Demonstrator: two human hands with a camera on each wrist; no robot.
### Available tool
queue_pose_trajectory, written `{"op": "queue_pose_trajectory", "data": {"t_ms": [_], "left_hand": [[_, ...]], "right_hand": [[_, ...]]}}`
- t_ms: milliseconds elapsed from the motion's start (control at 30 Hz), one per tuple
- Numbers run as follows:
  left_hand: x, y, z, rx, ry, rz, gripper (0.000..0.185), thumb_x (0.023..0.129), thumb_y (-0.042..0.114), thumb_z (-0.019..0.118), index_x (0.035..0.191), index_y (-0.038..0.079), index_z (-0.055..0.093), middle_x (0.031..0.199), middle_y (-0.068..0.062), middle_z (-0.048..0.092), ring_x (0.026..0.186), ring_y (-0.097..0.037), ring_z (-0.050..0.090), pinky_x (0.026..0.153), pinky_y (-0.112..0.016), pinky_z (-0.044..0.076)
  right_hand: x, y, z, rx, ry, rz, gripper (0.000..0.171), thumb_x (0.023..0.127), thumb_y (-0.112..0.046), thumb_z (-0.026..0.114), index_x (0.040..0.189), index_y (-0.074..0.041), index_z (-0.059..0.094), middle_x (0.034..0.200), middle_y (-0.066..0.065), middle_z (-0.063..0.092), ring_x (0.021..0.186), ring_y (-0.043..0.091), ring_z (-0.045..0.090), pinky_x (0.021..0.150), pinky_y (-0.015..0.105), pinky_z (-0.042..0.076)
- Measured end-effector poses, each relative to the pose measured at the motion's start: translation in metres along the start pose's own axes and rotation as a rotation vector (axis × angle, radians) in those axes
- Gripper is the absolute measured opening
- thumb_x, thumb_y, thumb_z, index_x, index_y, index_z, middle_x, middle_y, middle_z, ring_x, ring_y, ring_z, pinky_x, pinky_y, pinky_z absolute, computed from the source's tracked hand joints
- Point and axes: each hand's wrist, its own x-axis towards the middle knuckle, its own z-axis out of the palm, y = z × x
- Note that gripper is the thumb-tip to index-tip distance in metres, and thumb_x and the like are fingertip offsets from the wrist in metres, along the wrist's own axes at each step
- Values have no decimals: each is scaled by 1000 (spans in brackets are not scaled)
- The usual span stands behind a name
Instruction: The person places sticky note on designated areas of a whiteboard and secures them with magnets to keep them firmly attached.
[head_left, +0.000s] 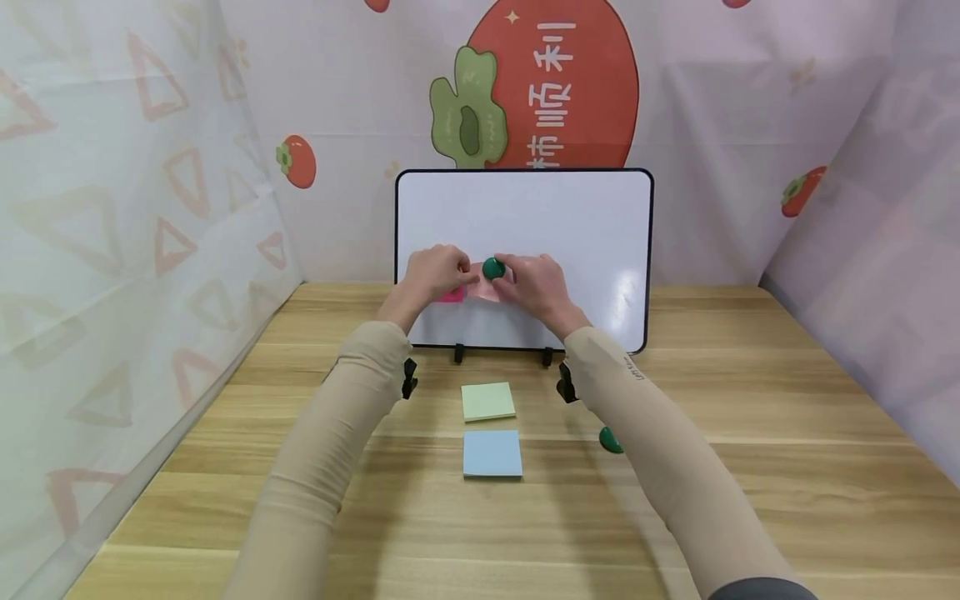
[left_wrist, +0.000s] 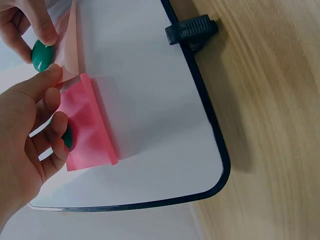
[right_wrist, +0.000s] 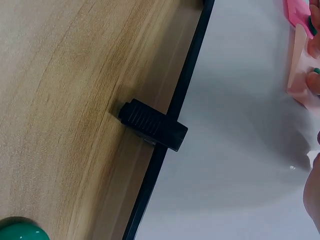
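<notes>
Only writing I can read is on the backdrop: big white characters 顺利 (head_left: 553, 92) on the red fruit print, with a cut-off one below them, and some tiny lettering on my right sleeve (head_left: 634, 369) that's too small to make out. Both my hands are up at the whiteboard (head_left: 592, 225) standing on the worktop (head_left: 750, 433). My right hand (head_left: 536, 287) is pinching a glossy green magnet (head_left: 492, 268) against a pale pink note (left_wrist: 70, 47) on the board. My left hand (head_left: 435, 273) has its fingers curled, thumb on the pale note's edge, over a second green magnet (left_wrist: 66, 137) sitting on a hot pink note (left_wrist: 90, 127). A green pad (head_left: 488, 401), a blue pad (head_left: 492, 453) and a spare magnet (head_left: 610, 439) lie on the worktop.
</notes>
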Motion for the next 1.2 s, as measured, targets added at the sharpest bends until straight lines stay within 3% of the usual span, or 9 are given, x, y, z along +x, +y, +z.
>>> {"op": "queue_pose_trajectory", "data": {"t_ms": [133, 300, 567, 733, 833, 1000, 1200], "left_hand": [[1, 2, -1, 42, -17, 5, 28, 95, 40, 66, 93, 14, 75, 82, 0, 69, 70, -17, 56, 63, -32, 45], [3, 5, -2, 84, -33, 0, 29, 94, 41, 66, 95, 14, 75, 83, -1, 70, 71, -18, 57, 63, -33, 46], [2, 3, 0, 109, -27, -5, 30, 94, 44, 66, 95, 15, 73, 84, -1, 70, 73, -18, 58, 63, -34, 47], [2, 2, 3, 115, -2, -9, 28, 94, 43, 66, 93, 15, 71, 84, -1, 70, 72, -18, 57, 63, -35, 47], [2, 2, 5, 110, 14, -10, 28, 94, 43, 66, 91, 15, 70, 82, -1, 69, 72, -18, 57, 63, -35, 47], [-1, 3, 6, 104, 10, -24, 27, 92, 42, 68, 92, 15, 67, 82, 0, 68, 73, -19, 58, 66, -37, 48], [-8, 4, 4, 78, -5, -42, 36, 92, 42, 69, 114, 15, 63, 98, -4, 72, 81, -22, 62, 73, -40, 51]], "right_hand": [[1, 0, 1, -25, -3, 7, 35, 91, -21, 71, 124, -10, 69, 79, 9, 75, 58, 18, 55, 71, 39, 51], [1, 0, 2, -52, -21, 14, 37, 92, -23, 70, 127, -11, 67, 75, 8, 73, 59, 17, 54, 76, 40, 51], [-1, -2, 2, -81, -32, 28, 39, 92, -22, 70, 129, -11, 66, 67, 7, 68, 56, 17, 51, 77, 40, 50], [-2, -3, 2, -98, -21, 31, 38, 92, -22, 70, 128, -11, 66, 71, 8, 71, 57, 19, 54, 77, 41, 50], [-2, -6, 1, -107, -31, 46, 38, 92, -24, 70, 128, -12, 65, 72, 8, 71, 56, 19, 54, 72, 39, 49], [-2, -10, -4, -74, -100, 92, 43, 95, -30, 68, 133, -11, 61, 63, 6, 63, 52, 16, 46, 55, 29, 39], [-8, -12, -14, -32, -145, 134, 49, 96, -34, 66, 139, -13, 56, 68, 6, 61, 56, 17, 47, 54, 27, 36]]}}
